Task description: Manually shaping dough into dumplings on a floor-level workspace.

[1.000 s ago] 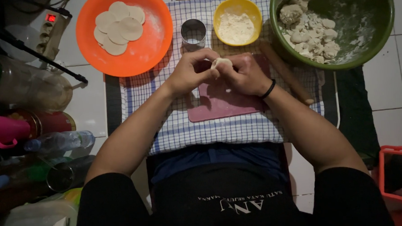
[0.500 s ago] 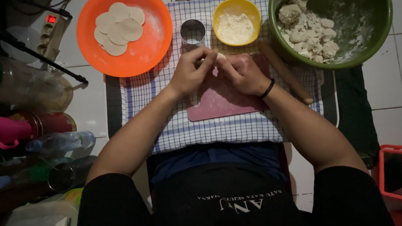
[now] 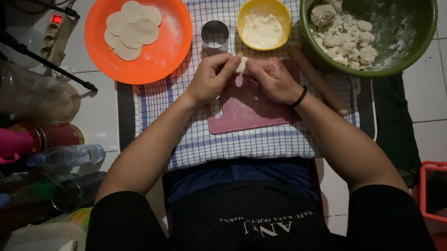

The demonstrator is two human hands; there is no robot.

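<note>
My left hand [image 3: 212, 77] and my right hand [image 3: 271, 79] meet over a pink cutting board [image 3: 253, 111], both pinching a small pale piece of dough [image 3: 241, 64] between the fingertips. The board lies on a blue-checked cloth [image 3: 234, 140]. A black band circles my right wrist. A wooden rolling pin [image 3: 318, 81] lies just right of my right hand.
An orange plate [image 3: 165, 47] with several round dough discs sits at back left. A metal ring cutter [image 3: 214, 36], a yellow bowl of flour [image 3: 263, 22] and a green bowl [image 3: 405, 27] of dough lumps stand behind. Bottles and a pink cup [image 3: 6, 144] crowd the left; a red crate [image 3: 440, 196] is at right.
Both hands stay over the board and keep working the dough piece; the fingers have shifted slightly around it.
</note>
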